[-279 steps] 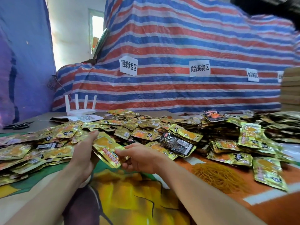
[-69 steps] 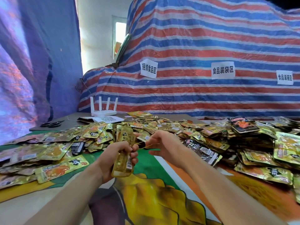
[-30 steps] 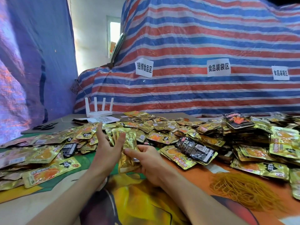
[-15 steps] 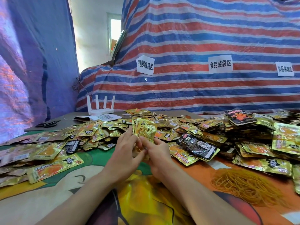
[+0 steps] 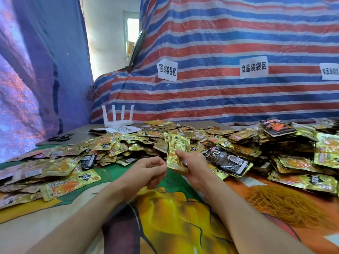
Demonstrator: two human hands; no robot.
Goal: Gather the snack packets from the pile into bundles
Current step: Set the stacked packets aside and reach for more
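Holding: right grip [image 5: 192, 163] is wrapped round a bundle [image 5: 177, 153] of gold packets, stood upright just above the surface [image 5: 174, 213], dead centre of the view
Left grip [image 5: 146, 168]: just beside the bundle at its 9 o'clock, not touching it, fingers loosely curled, nothing in it that I can make out
Band on it?: can't tell, too small to see whether anything is wrapped round the bundle
Done so far: I'd say this one bundle is pretty much gathered. The tidier stacks [image 5: 286, 143] out at 2 o'clock might be finished ones, but honestly I can't be sure
Left to do: loads. The pile [image 5: 113, 145] of loose packets sprawls from 9 o'clock right round to 3 o'clock, so my guess is nowhere near done
Bands [image 5: 286, 204]: big orange heap at 4 o'clock, near the right forearm, plenty to go
Containers: none showing, no box, bin or tray. Everything lies straight on the surface
Other bits: black packet [image 5: 227, 160] just beside the right grip at 3 o'clock, router [image 5: 118, 118] at 11 o'clock, scissors [image 5: 59, 138] at 10 o'clock
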